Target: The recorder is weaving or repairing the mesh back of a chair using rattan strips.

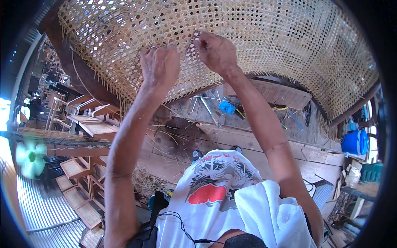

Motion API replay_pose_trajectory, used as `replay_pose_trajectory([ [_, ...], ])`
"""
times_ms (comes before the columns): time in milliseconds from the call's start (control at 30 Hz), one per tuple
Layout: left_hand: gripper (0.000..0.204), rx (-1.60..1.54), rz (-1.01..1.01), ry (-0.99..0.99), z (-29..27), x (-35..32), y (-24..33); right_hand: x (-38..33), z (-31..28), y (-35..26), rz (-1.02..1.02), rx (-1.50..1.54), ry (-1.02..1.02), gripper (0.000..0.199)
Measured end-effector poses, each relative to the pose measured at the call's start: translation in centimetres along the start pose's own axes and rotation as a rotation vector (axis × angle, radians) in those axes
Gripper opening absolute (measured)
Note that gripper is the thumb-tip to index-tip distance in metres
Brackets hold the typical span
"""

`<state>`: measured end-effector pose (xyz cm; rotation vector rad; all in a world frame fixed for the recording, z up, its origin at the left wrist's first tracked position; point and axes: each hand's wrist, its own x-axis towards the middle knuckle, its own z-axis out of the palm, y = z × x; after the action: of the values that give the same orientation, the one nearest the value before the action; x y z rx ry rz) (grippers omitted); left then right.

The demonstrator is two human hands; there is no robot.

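Head view: both arms are up against the woven cane panel (256,37), a wide open-weave sheet filling the top of the picture in a dark wooden frame (78,70). The left hand (160,66) presses on the weave, fingers curled. The right hand (216,53) pinches a thin cane strand (197,38) at the mesh. Below, tools and a blue block (226,107) lie on the wooden tabletop (248,136).

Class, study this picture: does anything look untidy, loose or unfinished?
Yes. Loose cane strips lie scattered on the wooden floor, and unwoven ends hang from the woven cane panel that both hands work on.
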<state>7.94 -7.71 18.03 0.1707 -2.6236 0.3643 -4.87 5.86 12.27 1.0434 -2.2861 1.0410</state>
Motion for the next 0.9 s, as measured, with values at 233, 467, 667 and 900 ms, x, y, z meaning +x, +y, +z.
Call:
replay_pose_trajectory([
  [233, 0.023, -0.593, 0.502, -0.402, -3.6, 4.7, -1.6, -3.8, 1.1, 4.0, 0.414, 0.329, -0.071, 0.028],
  [467, 0.014, -0.053, 0.423, -0.108, -1.8, 5.6, -1.9, -10.0, 3.1, 5.5, 0.668, 0.470, 0.027, 0.032],
  [667, 0.011, 0.147, 0.689, 0.103, -0.2, 6.4, -3.6, -12.0, 4.3, 5.8, 0.687, 0.524, 0.047, 0.032],
  [900, 0.011, 0.000, 0.699, 0.050, 0.1, 6.1, -5.4, -15.7, 3.4, 12.6, 0.780, 0.117, 0.235, 0.039],
])
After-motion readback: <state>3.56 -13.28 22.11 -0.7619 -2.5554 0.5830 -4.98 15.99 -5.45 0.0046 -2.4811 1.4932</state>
